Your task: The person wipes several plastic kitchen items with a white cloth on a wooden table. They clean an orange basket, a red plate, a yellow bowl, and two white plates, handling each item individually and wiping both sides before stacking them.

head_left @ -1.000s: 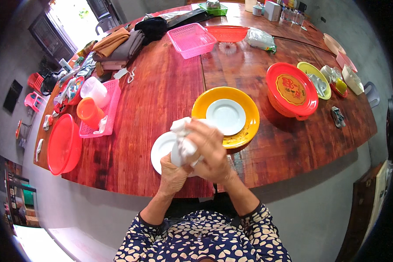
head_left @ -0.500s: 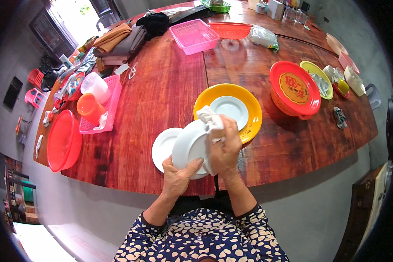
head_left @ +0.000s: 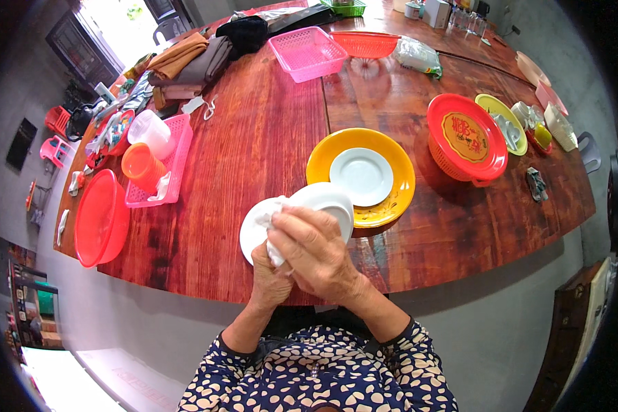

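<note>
A white plate [head_left: 336, 204] is gripped at its near left edge by my left hand [head_left: 270, 280], whose fingers are partly covered. My right hand [head_left: 316, 253] is closed round a crumpled white cloth [head_left: 270, 218] and lies over the plate's left edge, close against my left hand. Under and to the left of these, a second white plate [head_left: 252, 230] lies on the table. Just beyond and to the right sits a wide yellow dish [head_left: 403, 168], with another white plate [head_left: 361, 176] resting in it.
On the left stand a red basin [head_left: 103, 220] and a pink basket [head_left: 176, 165] holding cups. A red lidded basket [head_left: 453, 161] and a yellow-green dish with spoons [head_left: 513, 145] are at right. Farther back are a pink basket [head_left: 309, 56], a red colander [head_left: 365, 45] and folded cloths [head_left: 180, 56].
My right hand has swept with the cloth from the held plate's right side to its left edge, beside my left hand. The held plate has turned and shifted right.
</note>
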Motion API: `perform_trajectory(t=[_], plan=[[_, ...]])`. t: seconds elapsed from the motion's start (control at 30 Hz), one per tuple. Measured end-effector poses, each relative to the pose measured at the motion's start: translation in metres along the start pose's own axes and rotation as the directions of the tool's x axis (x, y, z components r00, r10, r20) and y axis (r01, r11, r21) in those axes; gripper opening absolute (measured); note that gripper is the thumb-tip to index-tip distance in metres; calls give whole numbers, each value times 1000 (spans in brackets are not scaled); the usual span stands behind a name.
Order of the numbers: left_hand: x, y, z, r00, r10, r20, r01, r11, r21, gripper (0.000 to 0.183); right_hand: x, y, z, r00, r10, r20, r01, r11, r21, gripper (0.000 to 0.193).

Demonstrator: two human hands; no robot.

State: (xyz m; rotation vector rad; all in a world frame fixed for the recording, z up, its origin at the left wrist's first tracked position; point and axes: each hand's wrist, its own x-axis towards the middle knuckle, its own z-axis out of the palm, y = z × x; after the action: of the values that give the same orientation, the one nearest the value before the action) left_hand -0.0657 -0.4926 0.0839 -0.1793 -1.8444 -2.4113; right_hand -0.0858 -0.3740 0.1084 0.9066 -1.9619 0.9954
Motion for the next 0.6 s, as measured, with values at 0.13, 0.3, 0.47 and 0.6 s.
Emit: perform_trajectory(t=[0.13,0.3,0.47,0.6], plan=[[1,11,10,998,-60,10,60,998,31,24,12,15,-14,975,191,-113,-192,981,2,36],[1,20,8,984,-163,66,155,981,120,32,-4,36,-12,775,604,-188,-498,766,407,36],[3,7,2,996,-66,56,64,997,42,28,-3,12,-10,954,264,-142,-245,960,138,48],[3,13,1,996,26,86,-35,994,102,27,-4,-4,-7,991,136,-8,-134,982,136,46]])
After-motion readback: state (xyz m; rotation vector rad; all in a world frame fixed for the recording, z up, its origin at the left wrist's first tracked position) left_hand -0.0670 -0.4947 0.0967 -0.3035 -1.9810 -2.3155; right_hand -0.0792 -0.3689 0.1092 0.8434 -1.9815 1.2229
